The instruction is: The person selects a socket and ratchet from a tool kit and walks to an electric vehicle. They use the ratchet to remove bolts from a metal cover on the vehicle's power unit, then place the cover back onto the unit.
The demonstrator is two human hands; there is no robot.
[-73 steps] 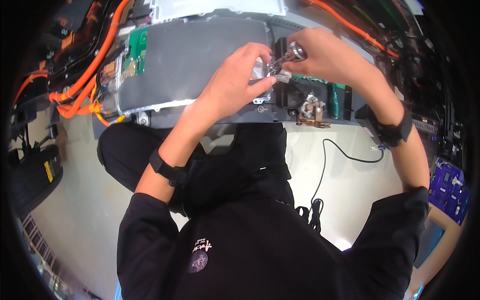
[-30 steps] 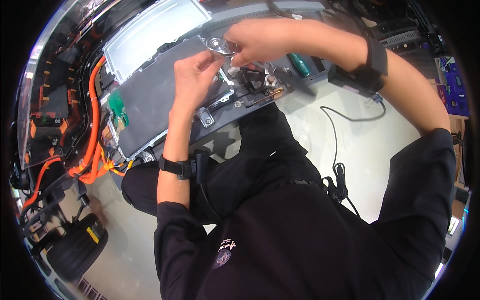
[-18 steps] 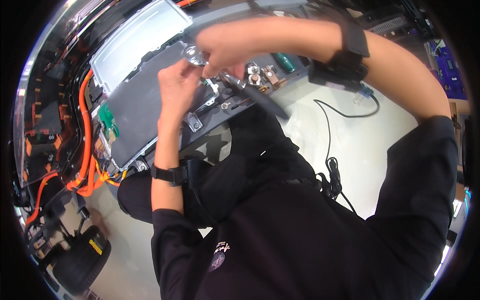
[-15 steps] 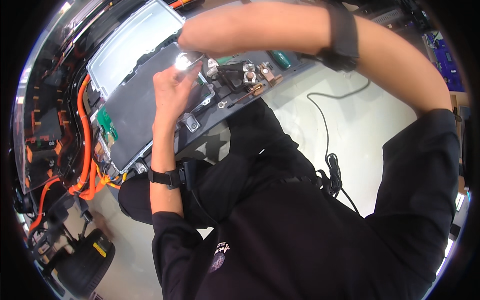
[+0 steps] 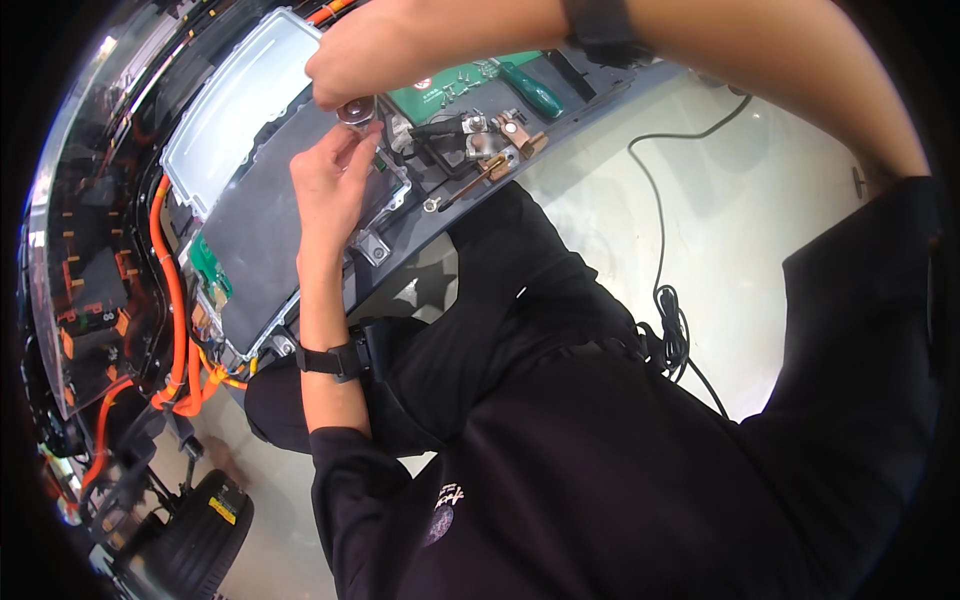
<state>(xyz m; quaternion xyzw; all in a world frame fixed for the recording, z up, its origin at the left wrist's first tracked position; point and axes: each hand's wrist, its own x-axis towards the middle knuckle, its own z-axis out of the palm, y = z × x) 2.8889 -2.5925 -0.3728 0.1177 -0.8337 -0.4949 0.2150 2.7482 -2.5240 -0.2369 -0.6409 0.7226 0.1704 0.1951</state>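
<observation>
My right hand [image 5: 368,50] is closed in a fist above a dark grey flat unit, partly hiding a shiny metal tool with a round head [image 5: 355,110]. The tool looks like a ratchet, but its kind is not certain. Just below, the thumb and fingers of my left hand [image 5: 330,180] pinch at its lower end; what lies between the fingertips is mostly hidden. Both hands are over the right part of the dark grey cover [image 5: 265,220], near its silvery metal edge. A white translucent cover [image 5: 235,110] lies beyond it.
To the right, a green mat [image 5: 410,100] carries small screws, beside a green-handled tool [image 5: 532,92] and copper-coloured metal pieces [image 5: 520,137]. Orange cables [image 5: 172,270] run along the left. A black cable [image 5: 668,330] lies coiled on the pale floor, and a tyre [image 5: 195,540] stands lower left.
My right hand has shifted left and down, and my left hand slightly left. The tool's round head now shows without the bright glare. More of the green mat and screws has come into view.
</observation>
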